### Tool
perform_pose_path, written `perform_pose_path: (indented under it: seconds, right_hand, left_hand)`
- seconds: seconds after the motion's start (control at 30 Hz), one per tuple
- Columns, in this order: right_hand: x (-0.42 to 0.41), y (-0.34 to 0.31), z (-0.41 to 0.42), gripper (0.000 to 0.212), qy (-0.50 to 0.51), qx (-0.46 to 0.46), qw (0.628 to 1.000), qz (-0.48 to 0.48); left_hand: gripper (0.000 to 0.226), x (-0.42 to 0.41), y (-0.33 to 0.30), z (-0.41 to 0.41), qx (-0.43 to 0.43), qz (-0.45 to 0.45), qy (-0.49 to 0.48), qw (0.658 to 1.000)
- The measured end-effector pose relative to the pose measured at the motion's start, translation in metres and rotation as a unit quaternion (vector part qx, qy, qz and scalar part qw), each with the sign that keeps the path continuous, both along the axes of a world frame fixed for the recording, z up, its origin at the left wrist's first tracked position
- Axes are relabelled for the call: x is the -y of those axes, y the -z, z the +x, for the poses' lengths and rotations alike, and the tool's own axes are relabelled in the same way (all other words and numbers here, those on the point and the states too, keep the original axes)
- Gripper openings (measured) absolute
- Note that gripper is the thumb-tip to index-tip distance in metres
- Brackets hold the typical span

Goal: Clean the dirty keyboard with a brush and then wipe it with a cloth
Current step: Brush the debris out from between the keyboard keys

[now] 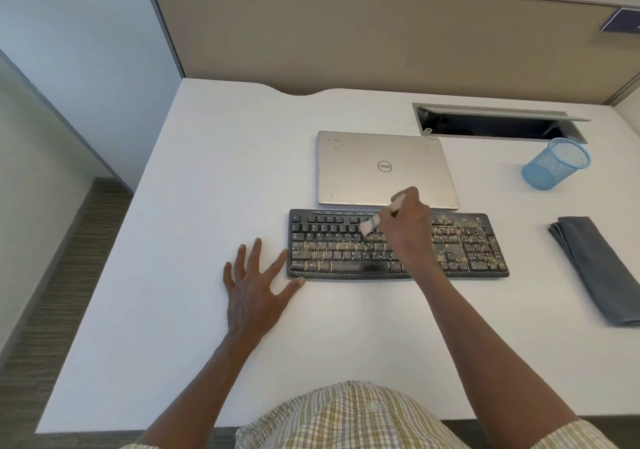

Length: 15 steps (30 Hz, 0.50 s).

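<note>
**Brushing in progress**

At frame centre, the keyboard point(398, 246) is braced by the flat, spread left hand point(258, 284). The brush point(375, 218) is pinched by the right hand point(408, 223), bristles angled onto upper keys. The cloth point(595, 268) is kept folded at right.

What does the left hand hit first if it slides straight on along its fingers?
The left hand lies flat on the white desk, fingers pointing away and slightly right. The way looks free, passing left of the dirty black keyboard, whose corner the thumb touches.
</note>
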State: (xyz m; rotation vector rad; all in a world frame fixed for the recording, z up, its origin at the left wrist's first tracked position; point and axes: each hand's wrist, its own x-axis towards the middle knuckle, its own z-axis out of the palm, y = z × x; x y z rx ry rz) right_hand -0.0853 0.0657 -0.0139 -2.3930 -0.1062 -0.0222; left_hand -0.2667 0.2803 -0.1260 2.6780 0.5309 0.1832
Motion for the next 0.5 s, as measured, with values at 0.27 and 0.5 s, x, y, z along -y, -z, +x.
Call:
perform_pose_path:
  seconds: [0.27, 0.5]
  right_hand:
    - [0.008, 0.001, 0.004, 0.014, -0.007, -0.001, 1.0, -0.003]
    - [0.007, -0.006, 0.009, 0.019, -0.019, 0.054, 0.997, 0.054]
  left_hand:
    - [0.076, 0.003, -0.002, 0.0, 0.012, 0.013, -0.005, 1.0]
    - [0.081, 0.004, -0.002, 0.001, 0.015, 0.028, -0.013, 0.999]
